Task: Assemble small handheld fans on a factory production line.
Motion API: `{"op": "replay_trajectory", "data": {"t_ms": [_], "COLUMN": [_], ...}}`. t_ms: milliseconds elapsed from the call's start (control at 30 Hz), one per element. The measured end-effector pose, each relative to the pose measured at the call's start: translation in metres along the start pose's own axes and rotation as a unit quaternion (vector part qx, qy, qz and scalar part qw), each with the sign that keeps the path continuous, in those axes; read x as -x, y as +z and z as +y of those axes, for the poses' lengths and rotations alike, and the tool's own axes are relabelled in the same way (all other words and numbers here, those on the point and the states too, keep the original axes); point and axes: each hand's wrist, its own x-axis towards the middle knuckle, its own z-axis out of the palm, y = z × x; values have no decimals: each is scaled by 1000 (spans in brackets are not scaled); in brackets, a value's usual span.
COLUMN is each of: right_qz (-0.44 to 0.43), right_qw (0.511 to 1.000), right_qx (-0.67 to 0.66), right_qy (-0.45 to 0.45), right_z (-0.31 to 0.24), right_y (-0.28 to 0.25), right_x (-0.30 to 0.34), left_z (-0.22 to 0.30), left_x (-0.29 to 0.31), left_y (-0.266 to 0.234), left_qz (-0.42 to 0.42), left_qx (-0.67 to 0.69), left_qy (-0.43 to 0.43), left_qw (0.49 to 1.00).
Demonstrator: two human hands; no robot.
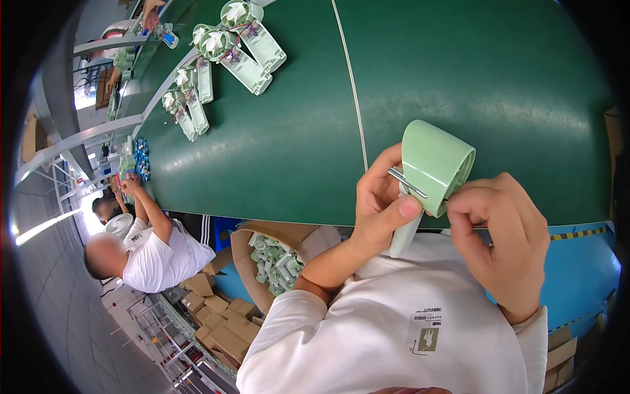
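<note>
A light green plastic housing (pixel 430 164) with a wide, round barrel and a narrow handle is up in front of me, above the near edge of the green work surface. My left hand (pixel 384 207) is closed around its handle, thumb in front. A thin silver metal bar (pixel 408 184) lies across the housing beside that thumb; whether it is fixed there I cannot tell. At the barrel's open right end, my right hand (pixel 502 226) has its fingers curled and pinched at the lower rim. Whatever those fingertips hold is hidden.
Several open green housings with white fan wheels and wires (pixel 246 56) lie at the far left of the green surface (pixel 275 157). A carton (pixel 246 262) of green parts stands below its edge. A co-worker in a white shirt (pixel 164 256) sits at left, near cardboard boxes (pixel 226 331).
</note>
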Motion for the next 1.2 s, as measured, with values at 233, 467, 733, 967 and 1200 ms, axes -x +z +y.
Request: {"op": "replay_trajectory", "data": {"t_ms": [233,467,733,967,1200], "right_qz": [-5,-31,-21,-46,-61], "right_qw": [999,999,999,998,991], "right_qx": [36,24,-20,-48,-108], "right_qy": [-33,-7,35,-12,51], "right_z": [-1,-1,-3,-4,-8], "right_y": [2,-1,0,-2,-9], "right_x": [0,-1,1,-4,3], "left_z": [-1,2,-9,-1,8], "left_x": [-1,0,3,2,4], "left_y": [-1,-1,-7,-4,5], "left_qz": [1,-15,-29,-51,-53], "left_qx": [-5,-35,-114,-154,-175], "left_qy": [7,-8,40,-44,-117], "left_qw": [1000,999,992,986,976]}}
